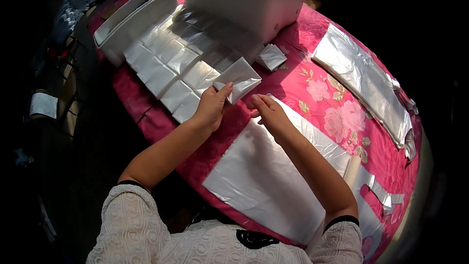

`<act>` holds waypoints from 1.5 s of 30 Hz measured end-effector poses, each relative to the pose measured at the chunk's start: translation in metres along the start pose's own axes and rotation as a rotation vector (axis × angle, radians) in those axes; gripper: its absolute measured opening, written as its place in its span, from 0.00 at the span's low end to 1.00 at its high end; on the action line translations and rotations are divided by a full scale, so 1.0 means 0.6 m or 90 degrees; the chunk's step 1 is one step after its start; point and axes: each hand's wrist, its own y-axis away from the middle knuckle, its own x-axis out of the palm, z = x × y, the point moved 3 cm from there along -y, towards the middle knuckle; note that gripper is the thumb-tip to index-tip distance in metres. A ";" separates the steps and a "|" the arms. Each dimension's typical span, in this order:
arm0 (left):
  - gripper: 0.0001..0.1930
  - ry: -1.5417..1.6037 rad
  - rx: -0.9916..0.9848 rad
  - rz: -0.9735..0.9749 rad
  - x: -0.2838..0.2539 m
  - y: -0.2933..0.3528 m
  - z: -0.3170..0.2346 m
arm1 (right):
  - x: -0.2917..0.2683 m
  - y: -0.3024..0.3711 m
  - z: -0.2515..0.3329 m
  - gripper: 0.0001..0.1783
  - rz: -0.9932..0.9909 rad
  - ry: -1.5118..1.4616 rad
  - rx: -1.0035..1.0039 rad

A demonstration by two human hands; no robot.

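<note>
My left hand point(211, 107) is closed on a folded clear plastic bag point(241, 79), pinching its near edge between thumb and fingers. The folded square is tilted up above the corner of several rows of similar folded plastic squares point(168, 76) laid out on the table. To its right, my right hand point(269, 115) has its fingers loosely bent and apart, with nothing visible in them. That hand hovers over the far corner of a flat stack of large plastic bags point(264, 171), which lies in front of me. My right forearm crosses above the stack and casts a shadow on it.
A large white box point(239, 7) stands behind the rows, beside a long white bin point(134, 22). A small pile of folded squares point(271, 57) sits near the box. More plastic bags point(361, 78) lie at right on the pink flowered tablecloth point(303, 80). A pale roll point(352, 170) rests near my right forearm.
</note>
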 end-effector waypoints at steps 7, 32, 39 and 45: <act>0.17 -0.138 0.023 -0.040 -0.065 -0.040 -0.052 | 0.064 -0.146 0.024 0.17 0.041 -0.116 0.015; 0.21 -1.130 0.639 0.363 -0.097 -0.191 -0.159 | 0.070 -0.286 0.051 0.11 -0.040 -0.172 0.084; 0.23 -1.222 0.292 0.439 -0.085 -0.198 -0.155 | 0.104 -0.274 0.068 0.11 -0.037 -0.318 0.118; 0.23 -1.212 0.468 0.444 -0.095 -0.197 -0.162 | 0.087 -0.281 0.082 0.11 -0.041 -0.045 0.106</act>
